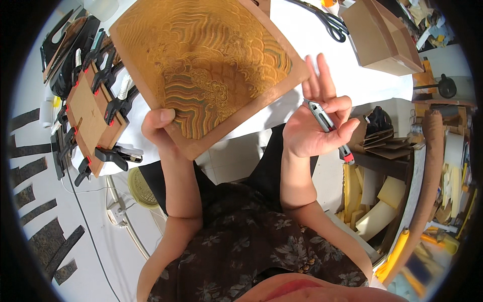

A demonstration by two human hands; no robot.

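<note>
A flat panel (221,65) with gold wave-patterned brocade and a plain brown border is held up, tilted, above the white table. My left hand (160,125) grips its lower left edge, the thumb on the front face and the fingers hidden behind. Beside the panel's right corner is my right hand (303,133), palm up, with a grey utility knife (322,117) lying across it between thumb and fingers. Two of its fingers stretch up close to the panel's edge; I cannot tell whether they touch it. The knife's red end points down to the right.
On the left, a brown board (86,118) is ringed by several black spring clamps (111,158). Black-handled scissors (336,27) and an open cardboard box (385,40) are at the far right of the table. Patterned strips (48,241) lie at far left; foam pieces (377,221) fill a right-hand shelf.
</note>
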